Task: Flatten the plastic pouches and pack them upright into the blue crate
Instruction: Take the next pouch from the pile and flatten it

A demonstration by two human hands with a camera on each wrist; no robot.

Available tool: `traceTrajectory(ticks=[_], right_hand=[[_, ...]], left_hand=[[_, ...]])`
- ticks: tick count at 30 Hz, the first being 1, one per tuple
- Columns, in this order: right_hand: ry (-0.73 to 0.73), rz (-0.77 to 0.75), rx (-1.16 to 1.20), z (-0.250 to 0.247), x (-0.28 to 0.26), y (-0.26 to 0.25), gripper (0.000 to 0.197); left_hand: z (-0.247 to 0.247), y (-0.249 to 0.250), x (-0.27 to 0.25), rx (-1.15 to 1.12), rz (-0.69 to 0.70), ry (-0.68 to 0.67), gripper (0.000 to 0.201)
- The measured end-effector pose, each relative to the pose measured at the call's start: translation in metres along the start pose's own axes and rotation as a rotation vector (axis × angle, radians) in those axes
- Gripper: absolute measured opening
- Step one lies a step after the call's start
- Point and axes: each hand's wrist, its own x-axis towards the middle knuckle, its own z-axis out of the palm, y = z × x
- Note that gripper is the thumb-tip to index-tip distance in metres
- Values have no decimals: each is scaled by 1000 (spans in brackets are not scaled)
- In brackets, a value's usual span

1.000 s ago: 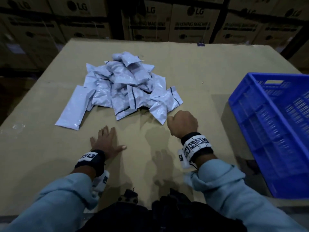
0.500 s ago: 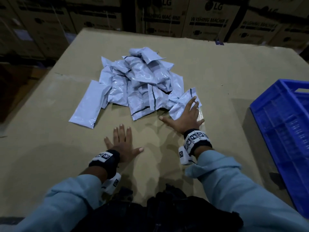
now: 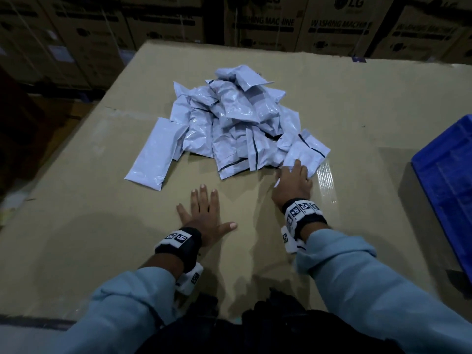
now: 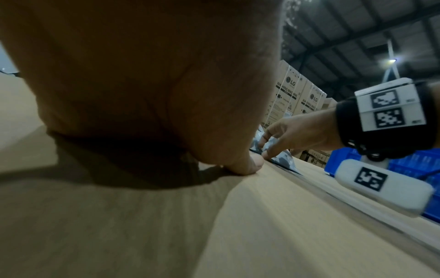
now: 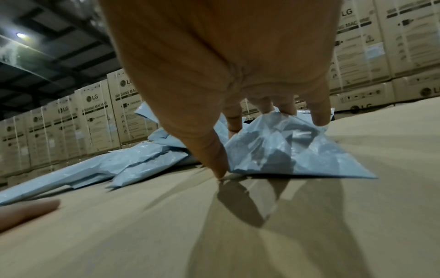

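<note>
The right hand (image 3: 293, 183) curls its fingers onto the nearest pouch (image 3: 305, 153), seemingly to drag it clear of the pile (image 3: 229, 123) at the tabletop's (image 3: 76, 238) middle; the left hand (image 3: 204, 213) lies spread flat near the front edge, likely bracing; the crate (image 3: 447, 175) waits at the right edge.

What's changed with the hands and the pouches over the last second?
The right hand opened from a fist, reached forward and now has its fingers curled on the nearest pouch at the pile's right edge. The left hand stayed flat on the cardboard surface; the pile looks unchanged.
</note>
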Motion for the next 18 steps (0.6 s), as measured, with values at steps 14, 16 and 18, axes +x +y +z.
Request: traceTrajectory(ticks=[14,16,18], right_hand=[[-80,21,330,-3,-126,46,102],[-162,-34,266,-1,-138,54,112],[-195,-116,216,3,-151,64,113]], left_hand=[[10,19,-29,42,31,111,82],[7,28,-36,109,19,120,75],[5,38,-44,111,39,121,67]])
